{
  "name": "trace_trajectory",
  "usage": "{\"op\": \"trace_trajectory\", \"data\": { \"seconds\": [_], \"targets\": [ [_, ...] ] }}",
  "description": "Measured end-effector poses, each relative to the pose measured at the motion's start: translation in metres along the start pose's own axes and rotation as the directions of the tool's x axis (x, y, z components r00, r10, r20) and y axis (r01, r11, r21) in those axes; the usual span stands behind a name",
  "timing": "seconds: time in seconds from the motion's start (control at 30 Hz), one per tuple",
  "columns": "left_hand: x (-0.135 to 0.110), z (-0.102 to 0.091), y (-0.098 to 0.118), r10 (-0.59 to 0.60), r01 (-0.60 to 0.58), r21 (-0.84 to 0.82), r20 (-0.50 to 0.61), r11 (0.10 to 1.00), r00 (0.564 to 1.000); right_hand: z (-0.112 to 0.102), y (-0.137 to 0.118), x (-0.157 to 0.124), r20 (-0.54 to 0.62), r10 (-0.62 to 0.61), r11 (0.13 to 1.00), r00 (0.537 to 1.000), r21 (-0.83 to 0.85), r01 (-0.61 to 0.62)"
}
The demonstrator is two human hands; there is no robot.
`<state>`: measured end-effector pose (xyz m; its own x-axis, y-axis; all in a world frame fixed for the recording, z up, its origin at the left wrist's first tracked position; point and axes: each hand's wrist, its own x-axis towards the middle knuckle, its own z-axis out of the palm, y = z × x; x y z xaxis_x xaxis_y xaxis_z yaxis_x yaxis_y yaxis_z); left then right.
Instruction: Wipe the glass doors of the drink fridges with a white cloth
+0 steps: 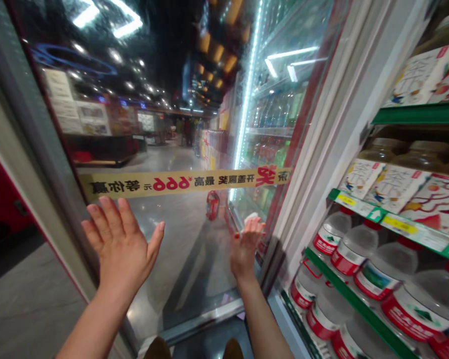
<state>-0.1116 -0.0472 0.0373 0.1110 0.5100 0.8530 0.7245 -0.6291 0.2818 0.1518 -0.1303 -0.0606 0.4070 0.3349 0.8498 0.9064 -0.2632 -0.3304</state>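
Both of my hands are raised in front of a tall glass door [179, 124], palms turned toward it and holding nothing. My left hand [121, 244] has its fingers spread, just below a yellow printed strip [183, 183] on the glass. My right hand [247, 248] is near the door's lower right side, fingers slightly apart. I cannot tell whether either hand touches the glass. To the right of the door's frame [295, 189], shelves hold bottled water [353, 244] with red caps and labels.
Boxed bottles [362, 182] sit on a shelf above the water, behind green shelf edges [361, 294]. Through the glass, a polished shop aisle runs ahead, with a red basket [212, 205] on the floor. Lit drinks shelves [273, 114] stand beyond the door.
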Motion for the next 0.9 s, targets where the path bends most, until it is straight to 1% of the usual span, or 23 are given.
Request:
{"op": "trace_trajectory", "data": {
  "seconds": [0.03, 0.07, 0.1, 0.13, 0.17, 0.2, 0.27, 0.3, 0.33, 0.37, 0.43, 0.47, 0.5, 0.57, 0.6, 0.67, 0.7, 0.8, 0.83, 0.87, 0.9],
  "targets": [
    [0.0, 0.0, 0.001, -0.006, 0.006, 0.008, 0.001, 1.0, 1.0, -0.002, 0.003, 0.015, -0.05, 0.085, 0.996, 0.995, 0.002, -0.085],
    [-0.001, 0.001, 0.001, -0.01, 0.01, 0.018, 0.001, 1.0, 1.0, -0.003, -0.001, 0.029, -0.082, 0.134, 0.991, 0.988, 0.004, -0.134],
    [-0.001, 0.001, 0.002, -0.008, 0.008, 0.026, -0.001, 1.0, 1.0, -0.004, -0.011, 0.038, -0.088, 0.138, 0.99, 0.986, 0.004, -0.139],
    [-0.002, 0.002, 0.002, -0.002, 0.003, 0.033, -0.005, 0.999, 1.0, -0.004, -0.026, 0.042, -0.071, 0.099, 0.995, 0.993, 0.004, -0.099],
    [-0.003, 0.002, 0.002, 0.002, -0.001, 0.036, -0.012, 0.999, 1.0, -0.003, -0.044, 0.04, -0.034, 0.026, 1.0, 0.999, 0.01, -0.026],
    [-0.003, 0.002, 0.002, 0.007, -0.006, 0.038, -0.019, 0.999, 1.0, -0.002, -0.061, 0.032, 0.018, -0.072, 0.997, 0.997, 0.021, 0.071],
    [-0.004, 0.003, 0.002, 0.014, -0.013, 0.033, -0.035, 0.999, 0.999, 0.002, -0.087, 0.006, 0.116, -0.255, 0.967, 0.96, 0.046, 0.251],
    [-0.005, 0.003, 0.002, 0.016, -0.015, 0.029, -0.04, 0.999, 0.999, 0.005, -0.092, -0.008, 0.147, -0.292, 0.957, 0.945, 0.044, 0.288],
    [-0.005, 0.003, 0.002, 0.018, -0.017, 0.025, -0.043, 1.0, 0.999, 0.006, -0.091, -0.021, 0.156, -0.278, 0.96, 0.948, 0.026, 0.278],
    [-0.005, 0.003, 0.002, 0.024, -0.023, 0.02, -0.041, 1.0, 0.999, 0.007, -0.084, -0.031, 0.146, -0.231, 0.972, 0.962, -0.003, 0.234],
    [-0.006, 0.003, 0.002, 0.029, -0.029, 0.015, -0.036, 0.999, 0.999, 0.005, -0.061, -0.04, 0.079, -0.098, 0.992, 0.992, -0.065, 0.104],
    [-0.006, 0.003, 0.002, 0.03, -0.029, 0.018, -0.035, 0.999, 0.999, 0.003, -0.047, -0.04, 0.031, -0.052, 0.995, 0.998, -0.079, 0.055],
    [-0.007, 0.004, 0.002, 0.027, -0.026, 0.026, -0.039, 0.999, 0.999, 0.001, -0.033, -0.036, -0.014, -0.031, 0.997, 0.999, -0.073, 0.03],
    [-0.008, 0.005, 0.003, 0.025, -0.023, 0.046, -0.056, 0.999, 0.998, -0.003, -0.011, -0.022, -0.092, -0.029, 0.999, 0.995, -0.021, 0.027],
    [-0.009, 0.006, 0.004, 0.025, -0.021, 0.055, -0.069, 0.998, 0.997, -0.005, -0.004, -0.013, -0.125, -0.031, 0.999, 0.992, 0.011, 0.033],
    [-0.01, 0.007, 0.006, 0.022, -0.015, 0.07, -0.1, 0.997, 0.995, -0.006, 0.002, 0.006, -0.221, -0.012, 0.997, 0.975, 0.066, 0.027],
    [-0.011, 0.008, 0.008, 0.022, -0.013, 0.075, -0.118, 0.997, 0.993, -0.005, 0.001, 0.016, -0.285, 0.013, 0.996, 0.959, 0.089, 0.013],
    [-0.011, 0.01, 0.012, 0.031, -0.013, 0.099, -0.178, 0.995, 0.984, -0.002, -0.007, 0.04, -0.451, 0.06, 0.985, 0.89, 0.174, 0.022],
    [-0.011, 0.011, 0.012, 0.043, -0.021, 0.11, -0.198, 0.994, 0.979, 0.0, -0.009, 0.044, -0.482, 0.058, 0.98, 0.874, 0.195, 0.042],
    [-0.011, 0.011, 0.013, 0.054, -0.029, 0.121, -0.215, 0.992, 0.975, 0.001, -0.01, 0.046, -0.494, 0.047, 0.976, 0.868, 0.209, 0.066],
    [-0.011, 0.012, 0.013, 0.065, -0.035, 0.13, -0.23, 0.991, 0.971, 0.002, -0.008, 0.045, -0.487, 0.028, 0.972, 0.873, 0.217, 0.09]
  ]
}}
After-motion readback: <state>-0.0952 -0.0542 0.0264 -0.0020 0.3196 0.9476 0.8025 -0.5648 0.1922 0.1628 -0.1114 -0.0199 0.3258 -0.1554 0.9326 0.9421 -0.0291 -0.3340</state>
